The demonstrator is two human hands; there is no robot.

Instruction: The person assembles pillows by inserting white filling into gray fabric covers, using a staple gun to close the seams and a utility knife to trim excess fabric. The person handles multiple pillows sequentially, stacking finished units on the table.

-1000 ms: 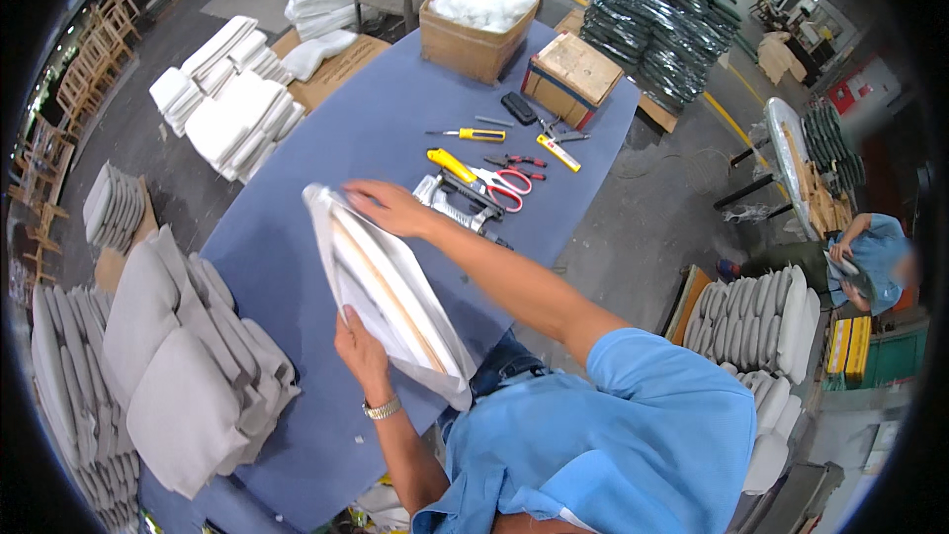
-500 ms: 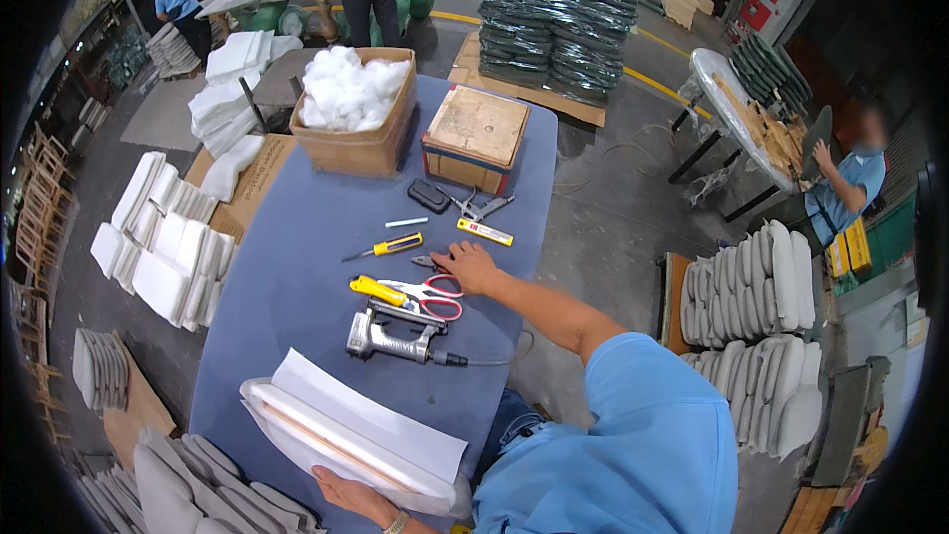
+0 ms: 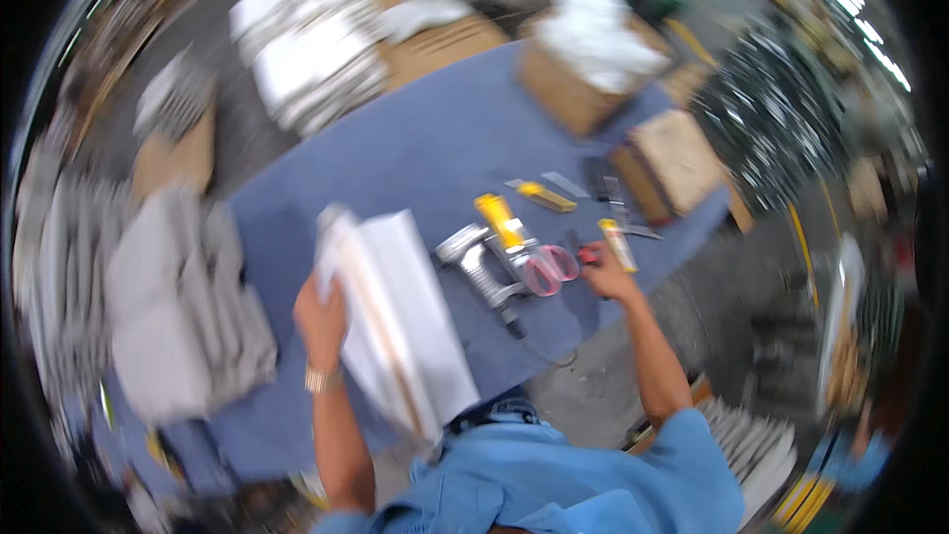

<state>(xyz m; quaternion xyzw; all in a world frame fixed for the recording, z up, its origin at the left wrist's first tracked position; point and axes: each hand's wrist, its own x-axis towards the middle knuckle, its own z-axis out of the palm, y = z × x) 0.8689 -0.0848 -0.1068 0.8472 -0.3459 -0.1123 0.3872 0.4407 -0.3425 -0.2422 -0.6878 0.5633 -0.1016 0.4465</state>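
Note:
My left hand is closed on the edge of a white fabric-covered panel, which has a tan strip along it and a loose white flap. My right hand is closed around pliers with a red grip, their dark jaws blurred. Just left of that hand lie red-handled scissors, a yellow-handled cutter and a silver air staple gun with its hose. Beyond them are a yellow screwdriver and a small yellow-and-white box.
A carton of white stuffing and a wooden box stand at the table's far end. Grey cushions are stacked at the left, with white pads behind. Wrapped green cushions stand far right.
The head view has swung left and blurred. My right hand has closed on the pliers it was touching. My left hand has gone from the panel's near edge to gripping its side, and the panel is turned.

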